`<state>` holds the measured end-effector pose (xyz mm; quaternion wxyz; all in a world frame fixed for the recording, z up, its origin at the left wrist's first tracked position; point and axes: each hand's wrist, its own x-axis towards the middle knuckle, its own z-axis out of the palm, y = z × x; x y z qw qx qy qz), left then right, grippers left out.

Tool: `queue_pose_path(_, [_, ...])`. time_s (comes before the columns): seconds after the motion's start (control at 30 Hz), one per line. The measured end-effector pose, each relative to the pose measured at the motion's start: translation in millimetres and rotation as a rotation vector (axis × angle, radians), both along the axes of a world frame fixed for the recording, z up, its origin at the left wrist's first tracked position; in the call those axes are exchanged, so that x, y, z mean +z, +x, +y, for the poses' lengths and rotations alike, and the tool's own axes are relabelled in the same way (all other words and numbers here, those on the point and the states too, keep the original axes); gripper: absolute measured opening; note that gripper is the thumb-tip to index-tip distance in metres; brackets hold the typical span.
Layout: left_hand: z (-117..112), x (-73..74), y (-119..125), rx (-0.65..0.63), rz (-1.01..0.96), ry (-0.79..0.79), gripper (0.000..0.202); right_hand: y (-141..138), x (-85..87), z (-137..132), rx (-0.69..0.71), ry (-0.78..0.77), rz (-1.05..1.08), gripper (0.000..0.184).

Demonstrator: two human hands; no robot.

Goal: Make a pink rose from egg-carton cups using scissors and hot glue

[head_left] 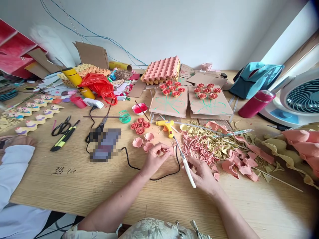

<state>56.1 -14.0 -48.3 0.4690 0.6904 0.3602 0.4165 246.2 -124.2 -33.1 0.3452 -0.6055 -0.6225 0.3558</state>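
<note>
My left hand (156,160) is closed in a pinch on a small pink piece of egg carton (172,150), mostly covered by the fingers. My right hand (202,175) grips white-handled scissors (187,168), their blades pointing up and away beside that piece. Just beyond the hands lies a yellow glue gun (166,125). Left of it sit several pink egg-carton cups (138,142) and, behind them, a cluster of red-edged paper-pulp roses (140,125). A heap of pink and yellowish carton scraps (199,142) spreads to the right of the scissors.
Two cardboard panels (169,105) with roses and green-painted stems stand behind. A black cord (159,178) loops around my left hand. Farther left are a utility knife (65,136), black scissors (61,126) and another person's sleeve (17,166). A magenta bottle (256,103) and fan (299,96) are right.
</note>
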Motion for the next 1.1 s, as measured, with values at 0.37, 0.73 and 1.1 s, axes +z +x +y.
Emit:
queue_pose_path(0.37, [0.1,15.8,2.2,-0.072,-0.230,-0.326,0.019,2.5,2.3,3.3,0.031,0.172,-0.419,0.024])
queue_pose_path(0.73, [0.0,8.8,3.7,-0.065,-0.368,-0.450,0.024,1.6,-0.5,3.6,0.003,0.166,-0.566,0.020])
queue_pose_path(1.1, [-2.1,16.4,3.2,-0.087,-0.340,-0.500,0.027,0.9,0.8,4.0,-0.033,0.192,-0.631,0.015])
